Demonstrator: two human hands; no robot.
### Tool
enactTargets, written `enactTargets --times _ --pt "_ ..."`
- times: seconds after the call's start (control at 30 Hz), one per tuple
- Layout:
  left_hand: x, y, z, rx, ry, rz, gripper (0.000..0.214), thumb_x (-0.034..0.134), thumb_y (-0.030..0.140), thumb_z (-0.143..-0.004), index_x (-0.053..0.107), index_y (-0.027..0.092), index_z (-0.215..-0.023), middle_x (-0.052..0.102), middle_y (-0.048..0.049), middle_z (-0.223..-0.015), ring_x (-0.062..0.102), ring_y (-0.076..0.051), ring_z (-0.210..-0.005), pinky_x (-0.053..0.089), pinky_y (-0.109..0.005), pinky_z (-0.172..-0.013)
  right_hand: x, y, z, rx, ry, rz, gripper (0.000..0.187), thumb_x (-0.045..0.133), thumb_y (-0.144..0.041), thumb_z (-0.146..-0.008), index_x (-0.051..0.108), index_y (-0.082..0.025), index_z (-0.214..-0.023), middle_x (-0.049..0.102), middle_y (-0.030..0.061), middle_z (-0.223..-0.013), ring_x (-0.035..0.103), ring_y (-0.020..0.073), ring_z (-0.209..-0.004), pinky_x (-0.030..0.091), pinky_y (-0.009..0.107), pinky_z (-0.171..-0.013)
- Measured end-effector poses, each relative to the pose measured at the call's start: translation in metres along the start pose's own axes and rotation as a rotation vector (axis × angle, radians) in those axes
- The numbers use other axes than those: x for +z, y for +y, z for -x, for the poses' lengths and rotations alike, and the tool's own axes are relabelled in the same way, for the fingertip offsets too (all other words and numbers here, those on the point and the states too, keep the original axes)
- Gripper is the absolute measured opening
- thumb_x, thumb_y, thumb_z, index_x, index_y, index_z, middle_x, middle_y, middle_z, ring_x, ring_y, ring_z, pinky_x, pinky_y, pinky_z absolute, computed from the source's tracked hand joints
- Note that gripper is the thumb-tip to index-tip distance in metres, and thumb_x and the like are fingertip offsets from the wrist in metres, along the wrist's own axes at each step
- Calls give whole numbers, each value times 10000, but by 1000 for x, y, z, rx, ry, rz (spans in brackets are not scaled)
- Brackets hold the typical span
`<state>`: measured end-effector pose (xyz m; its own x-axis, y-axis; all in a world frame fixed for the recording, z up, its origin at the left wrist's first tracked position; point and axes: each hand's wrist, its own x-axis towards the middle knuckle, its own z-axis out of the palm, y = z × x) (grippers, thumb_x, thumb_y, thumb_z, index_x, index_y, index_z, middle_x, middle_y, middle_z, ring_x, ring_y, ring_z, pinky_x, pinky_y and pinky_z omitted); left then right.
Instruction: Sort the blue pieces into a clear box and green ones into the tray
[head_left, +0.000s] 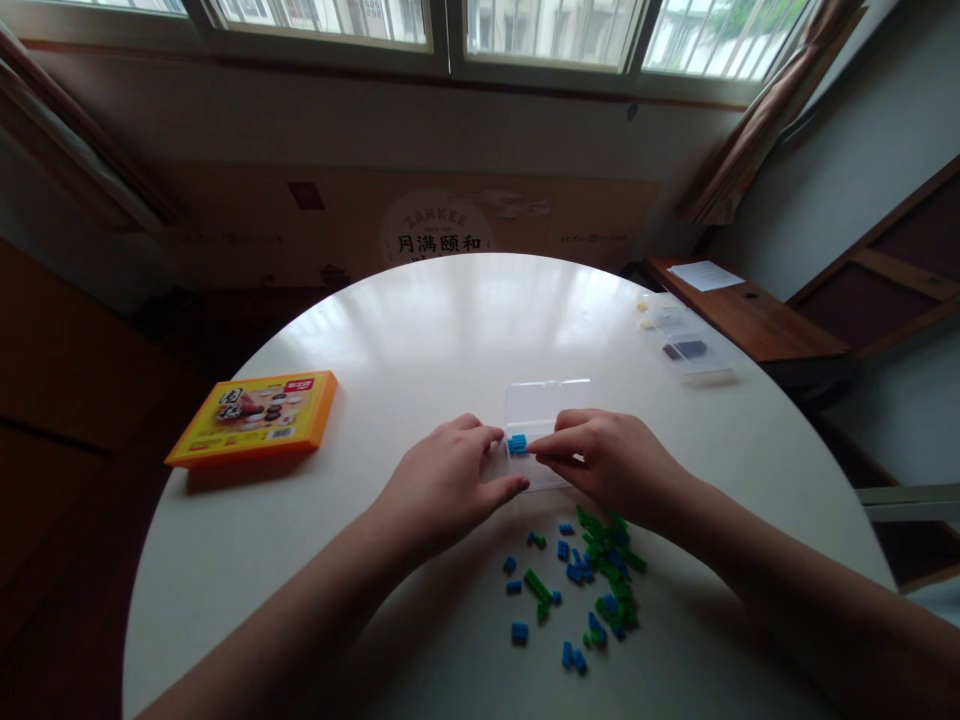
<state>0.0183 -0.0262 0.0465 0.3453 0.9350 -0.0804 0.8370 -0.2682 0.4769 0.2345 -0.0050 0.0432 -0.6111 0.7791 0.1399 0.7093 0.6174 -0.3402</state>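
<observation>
A small clear plastic box (546, 400) lies open near the middle of the round white table (420, 340). My left hand (444, 482) grips the box's left edge between thumb and fingers. My right hand (607, 460) pinches a small blue brick piece (517, 443) over the box's left part. A scatter of several blue and green bricks (592, 580) lies on the table just in front of my right hand.
An orange flat box (255, 415) lies at the table's left. Clear plastic cases (686, 345) sit at the far right edge. A brown wooden desk with a white paper (705, 275) stands beyond the table on the right. Windows run along the far wall.
</observation>
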Motion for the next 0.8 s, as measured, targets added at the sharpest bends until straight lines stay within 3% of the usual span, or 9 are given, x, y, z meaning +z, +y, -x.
enactTargets --times 0.8 --pt "1 0 0 -8 -3 2 499 560 615 -803 684 238 -1106 655 -67 -1054 628 -239 -898 491 -333 -730 -4 3 -1 10 -19 -18 194 615 -282 -897 765 -334 -1009 702 -2 -884 609 122 -706 418 246 -605"
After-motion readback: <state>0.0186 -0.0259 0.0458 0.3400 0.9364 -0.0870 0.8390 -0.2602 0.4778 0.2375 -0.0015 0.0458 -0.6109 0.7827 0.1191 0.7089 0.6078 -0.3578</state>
